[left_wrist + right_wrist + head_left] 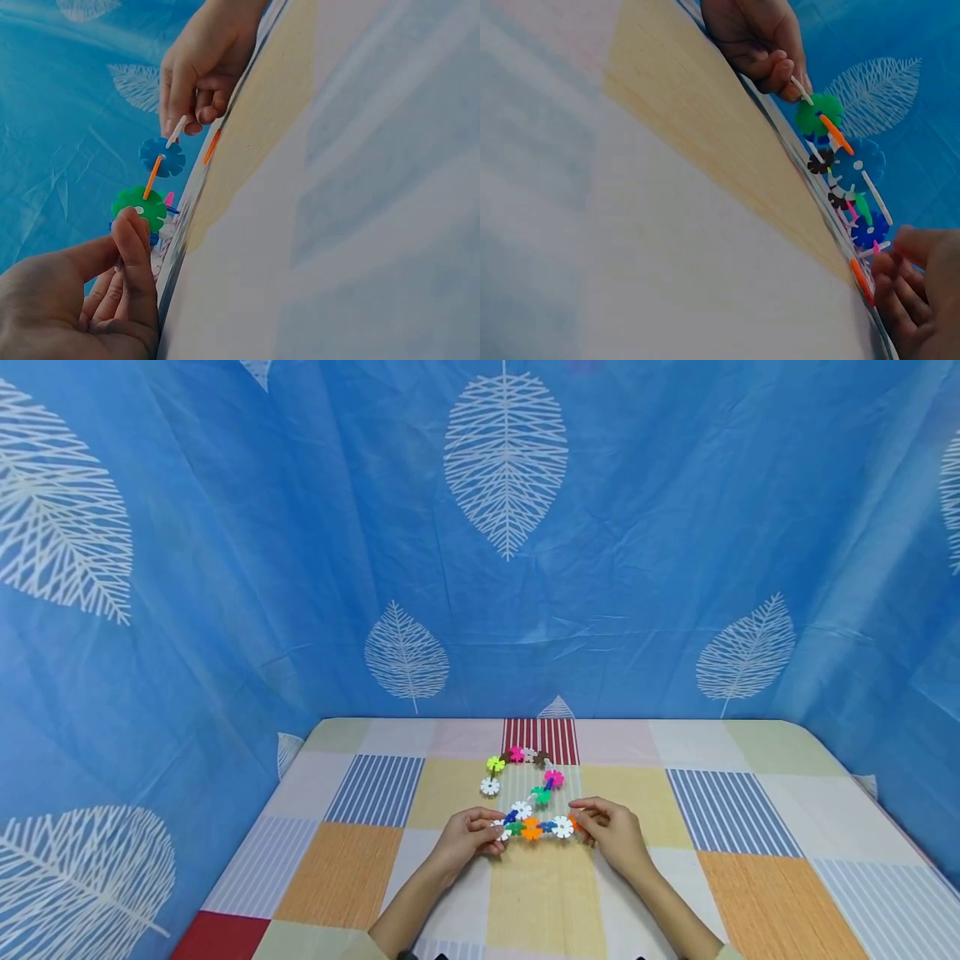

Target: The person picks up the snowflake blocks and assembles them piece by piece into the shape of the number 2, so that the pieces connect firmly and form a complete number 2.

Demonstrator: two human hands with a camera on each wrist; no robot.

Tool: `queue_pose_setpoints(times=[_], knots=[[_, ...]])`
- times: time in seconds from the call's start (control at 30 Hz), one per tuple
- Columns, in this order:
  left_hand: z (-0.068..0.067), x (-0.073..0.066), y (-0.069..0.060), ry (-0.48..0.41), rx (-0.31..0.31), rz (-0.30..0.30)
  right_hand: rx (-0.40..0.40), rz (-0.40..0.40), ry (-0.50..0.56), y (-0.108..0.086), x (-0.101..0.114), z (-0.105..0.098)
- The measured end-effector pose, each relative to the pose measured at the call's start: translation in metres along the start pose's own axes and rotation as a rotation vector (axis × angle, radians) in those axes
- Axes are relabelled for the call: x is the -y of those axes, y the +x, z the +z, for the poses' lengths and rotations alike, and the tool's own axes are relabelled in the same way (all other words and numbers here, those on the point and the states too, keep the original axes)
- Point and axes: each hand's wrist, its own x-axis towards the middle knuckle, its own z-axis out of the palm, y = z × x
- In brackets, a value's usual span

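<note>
Snowflake-shaped plastic discs are linked in a chain point(532, 828) that curves like a figure 2 in the head view. At its lower-left corner my left hand point(474, 837) pinches a white disc point(802, 89) between thumb and finger. A green disc point(140, 208) and a blue disc point(162, 157) follow along the lower row, joined by an edge-on orange one. My right hand point(613, 832) is by the row's right end, fingers loosely bent beside a white disc point(562, 827). Close to its fingertips is an orange disc point(861, 281); whether they touch it is unclear.
A patchwork-patterned cloth point(442, 935) covers the table. Blue curtains with white leaf prints point(506, 468) hang behind and at both sides. The chain's upper part, with a pink disc point(554, 778) and a yellow disc point(495, 764), extends toward the table's back.
</note>
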Motion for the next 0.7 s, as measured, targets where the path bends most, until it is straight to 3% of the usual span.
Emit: queue_pose_setpoints(times=[0.13, 0.23, 0.4, 0.53, 0.7], knots=[[-0.001, 0.0, 0.0, 0.005, 0.016, 0.012, -0.104, -0.105, -0.236, 0.002, -0.004, -0.004], [-0.001, 0.002, 0.002, 0.005, 0.028, 0.024, -0.079, -0.112, -0.333, 0.002, -0.007, -0.006], [-0.001, 0.002, 0.002, 0.003, 0.027, 0.025, -0.032, -0.09, -0.378, 0.001, -0.01, -0.009], [0.0, 0.001, 0.002, 0.001, 0.017, 0.014, -0.008, -0.084, -0.312, 0.001, -0.012, -0.012], [-0.001, 0.001, 0.001, -0.003, 0.004, 0.004, 0.073, -0.035, -0.039, 0.003, -0.015, -0.019]])
